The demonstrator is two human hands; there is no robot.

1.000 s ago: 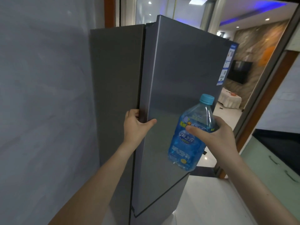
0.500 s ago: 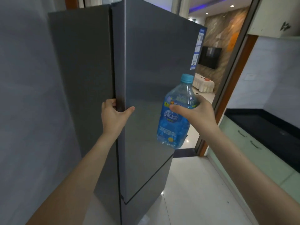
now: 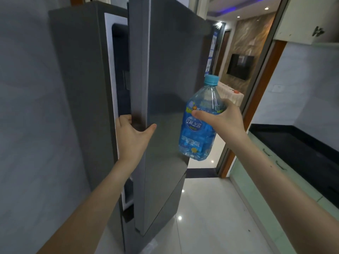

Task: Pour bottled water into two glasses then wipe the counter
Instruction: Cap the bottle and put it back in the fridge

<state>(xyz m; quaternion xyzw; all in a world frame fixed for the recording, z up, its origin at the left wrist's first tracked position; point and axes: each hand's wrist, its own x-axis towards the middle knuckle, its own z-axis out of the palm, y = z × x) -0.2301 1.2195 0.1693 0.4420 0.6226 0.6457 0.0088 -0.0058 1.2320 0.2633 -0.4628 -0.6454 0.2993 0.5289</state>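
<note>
Leftmost, a pale wall (image 3: 31, 107) runs beside a tall grey refrigerator (image 3: 78, 88). Its upper door (image 3: 168, 88) stands slightly ajar, and through the gap only a white inner frame and a dark strip of the interior can be seen; whatever sits on the shelves is hidden. The left hand (image 3: 131, 136) grasps the door's free edge, fingers curled behind it and thumb lying across the front face.

Just right of the door, the right hand (image 3: 225, 118) holds a large clear water bottle (image 3: 199, 123) up in the air, thumb across the front of the label and fingers wrapped round the far side. The bottle tilts a little, its light blue cap (image 3: 211, 79) screwed on at the top, and its blue label carries printed characters. How full it is cannot be judged through the label.

Further right, a doorway opens onto a room with a dark wall-mounted screen (image 3: 240, 66). At the far right, a black counter (image 3: 297, 142) tops pale green cabinets (image 3: 256, 173) above a glossy white tiled floor (image 3: 211, 208).
</note>
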